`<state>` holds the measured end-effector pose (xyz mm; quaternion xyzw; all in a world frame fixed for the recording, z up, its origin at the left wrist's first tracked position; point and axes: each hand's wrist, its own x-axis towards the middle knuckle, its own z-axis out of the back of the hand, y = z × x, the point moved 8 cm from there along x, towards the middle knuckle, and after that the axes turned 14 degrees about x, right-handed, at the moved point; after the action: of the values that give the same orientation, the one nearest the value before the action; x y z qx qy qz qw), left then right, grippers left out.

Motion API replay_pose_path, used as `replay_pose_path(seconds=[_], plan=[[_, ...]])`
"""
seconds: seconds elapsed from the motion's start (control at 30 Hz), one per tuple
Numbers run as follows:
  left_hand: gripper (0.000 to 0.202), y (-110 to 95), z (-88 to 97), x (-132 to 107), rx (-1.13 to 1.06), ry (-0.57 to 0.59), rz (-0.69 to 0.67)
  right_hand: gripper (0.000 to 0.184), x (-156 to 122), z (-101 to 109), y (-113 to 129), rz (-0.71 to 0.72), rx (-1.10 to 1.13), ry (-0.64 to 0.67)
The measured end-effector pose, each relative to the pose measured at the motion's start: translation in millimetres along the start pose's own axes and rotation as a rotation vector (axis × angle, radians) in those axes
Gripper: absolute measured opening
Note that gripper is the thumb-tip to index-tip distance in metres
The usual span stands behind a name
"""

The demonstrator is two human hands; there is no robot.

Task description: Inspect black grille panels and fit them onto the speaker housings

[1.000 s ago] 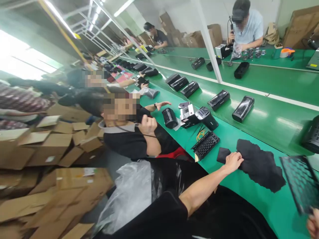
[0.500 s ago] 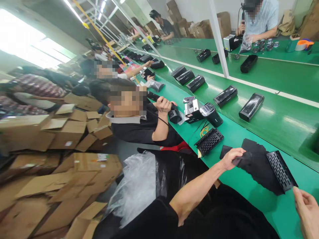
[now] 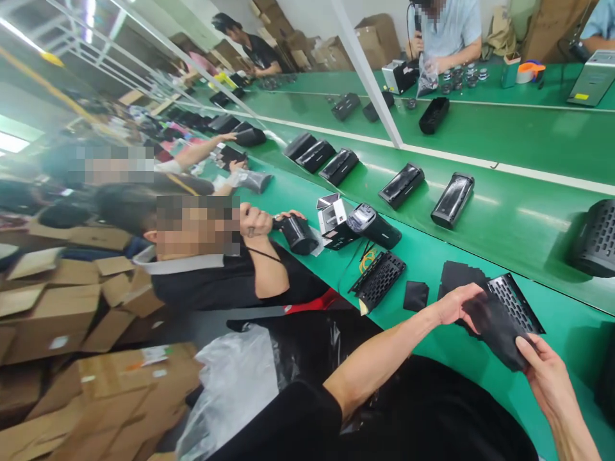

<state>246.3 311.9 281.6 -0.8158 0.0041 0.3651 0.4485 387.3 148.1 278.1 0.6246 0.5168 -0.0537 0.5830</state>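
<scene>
A thin black sheet of fabric (image 3: 500,330) is stretched between my two hands above the green table. My left hand (image 3: 461,306) pinches its left end, fingers closed over the edge. At the opposite end, my right hand (image 3: 545,365) grips it between thumb and fingers. Just behind the sheet lies a black perforated panel (image 3: 516,298) with slotted holes, partly covered by it. More black sheets (image 3: 456,274) rest on the table beyond my left hand. A small black piece (image 3: 416,295) lies left of my left wrist.
Another perforated panel (image 3: 382,282) lies farther left, near a yellow cable bundle (image 3: 368,261) and a black device (image 3: 375,225). A co-worker's hand (image 3: 254,221) is raised at the left. Black housings (image 3: 452,200) stand along the green conveyor (image 3: 509,192). Cardboard boxes (image 3: 62,307) fill the lower left.
The black sheet has come off the pile, and my right hand, formerly at the perforated panel's corner, now grips its other end. The view has turned right.
</scene>
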Motion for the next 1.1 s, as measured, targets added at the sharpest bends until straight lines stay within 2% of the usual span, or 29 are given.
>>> replay_pose_path(seconds=[0.03,0.1,0.2,0.27,0.37,0.47,0.6,0.7,0.83,0.9,1.03,1.1], plan=[[0.06,-6.2,1.3,5.9,0.181,-0.015,-0.02,0.062,4.6,6.5,1.9,0.019,-0.049,-0.023],[0.042,-25.4,3.7,18.4,0.615,-0.117,-0.093,0.069,16.6,17.6,4.0,0.037,-0.133,-0.08],[0.029,-53.4,-6.2,39.4,1.246,-0.231,-0.172,0.075,38.9,31.9,8.1,0.062,-0.256,-0.182],[0.027,-60.8,-15.3,54.9,1.505,-0.223,-0.177,0.073,52.2,40.9,11.3,0.061,-0.389,-0.247],[0.024,-58.2,-18.5,73.4,1.662,-0.192,-0.14,0.062,61.2,55.1,18.9,0.074,-0.618,-0.354],[0.03,-49.5,-9.7,83.1,1.618,-0.211,-0.089,0.059,60.4,63.3,25.5,0.126,-0.746,-0.412],[0.047,-41.1,6.4,87.9,1.401,-0.283,-0.035,0.055,63.2,61.0,25.3,0.173,-0.774,-0.349],[0.037,-40.1,13.3,88.4,1.321,-0.279,-0.008,0.054,65.5,59.2,27.8,0.188,-0.716,-0.294],[0.023,-46.6,24.7,77.1,1.23,-0.287,0.004,0.063,62.2,53.9,37.7,0.188,-0.524,-0.152],[0.029,-46.2,27.2,65.8,1.042,-0.241,0.01,0.066,55.9,50.6,45.6,0.189,-0.422,-0.097],[0.048,-45.1,14.0,33.0,0.424,-0.093,-0.016,0.061,33.8,47.3,60.7,0.188,-0.207,-0.098],[0.055,-51.9,6.2,13.7,0.317,-0.1,-0.081,0.062,19.7,45.4,64.8,0.191,-0.125,-0.107]])
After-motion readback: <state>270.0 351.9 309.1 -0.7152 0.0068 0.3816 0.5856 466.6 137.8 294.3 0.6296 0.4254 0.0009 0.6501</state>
